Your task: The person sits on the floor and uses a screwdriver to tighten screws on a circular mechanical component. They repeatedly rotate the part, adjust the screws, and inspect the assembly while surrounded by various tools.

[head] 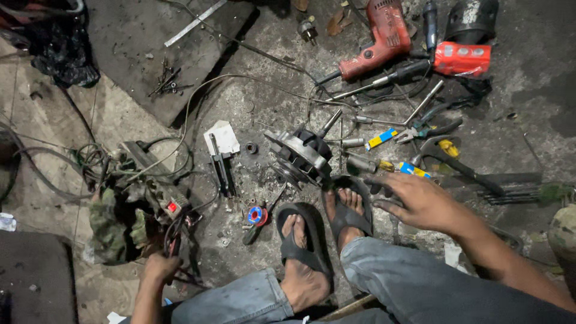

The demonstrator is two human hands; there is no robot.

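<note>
Right hand: the right hand (420, 201) is hovering palm-down with fingers spread open, holding nothing, just above the yellow-handled screwdriver (375, 164) and the yellow-and-blue handled tools beside it
Left hand: the left hand (157, 269) is closing around a bundle of dark cables (180, 240) at the lower left; the fingers are curling tight, though what exactly is lying inside the fist I cannot tell
Motor part: the finned metal motor assembly (303, 155) is lying tilted on the floor just beyond the toes of the sandalled feet (324, 231), between the two hands
Risk, wiring: the cables are running into a tangled, grimy switch box with a red button (171, 207); I am judging that a tug here could be snagging bare wire or pulling the box over
Risk, tools: pliers (429, 129), a wrench (456, 161) and loose rods are crowding the reach, so the open hand could be knocking one onto bare toes
Risk, drill: the red power drill (378, 42) is lying well apart at the top, its cord looping through the clutter
Surface: rough, stained concrete floor (540, 102), littered with screws, grit and scraps
Room: dim, cramped workshop corner, everything sitting at floor level
</note>
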